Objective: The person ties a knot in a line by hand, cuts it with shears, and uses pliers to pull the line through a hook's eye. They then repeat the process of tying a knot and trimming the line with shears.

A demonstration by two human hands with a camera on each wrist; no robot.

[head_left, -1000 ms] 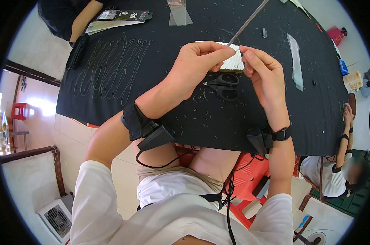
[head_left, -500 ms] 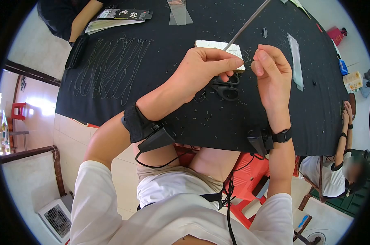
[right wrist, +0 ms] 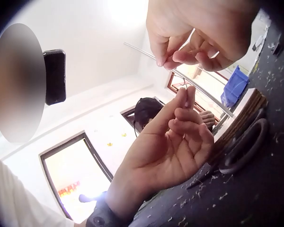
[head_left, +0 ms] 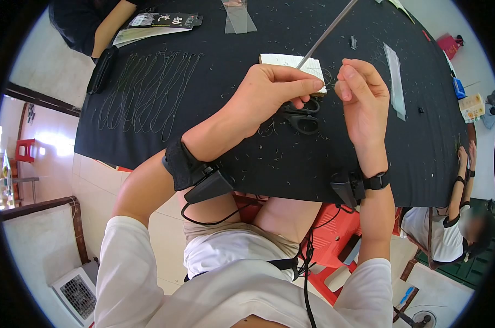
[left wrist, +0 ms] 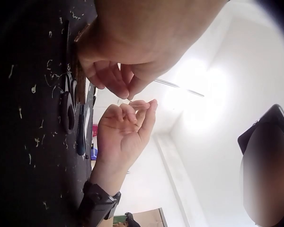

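Observation:
My left hand (head_left: 277, 90) pinches a small dark hook-like piece (right wrist: 185, 85) between thumb and forefinger. To its right is my right hand (head_left: 366, 104), thumb and forefinger tips together. A thin clear line (left wrist: 139, 106) runs between the two hands' fingertips, pinched by the right. Beside the left hand a thin metal rod (head_left: 328, 34) slants up over a white-topped block (head_left: 283, 59). Black-handled scissors (head_left: 305, 124) lie just below the block, partly hidden by the left hand.
Several looped lines (head_left: 149, 95) lie in a row on the black tabletop (head_left: 247, 164) at left. Packets (head_left: 168, 21) and clear sleeves (head_left: 239, 19) lie at the far side, a clear strip (head_left: 395, 82) at right. Other people sit at both sides.
The hands, nearly together a second ago, stand apart: the right has moved right, and the left slightly right and nearer the body. Over the last half second both have stayed nearly still.

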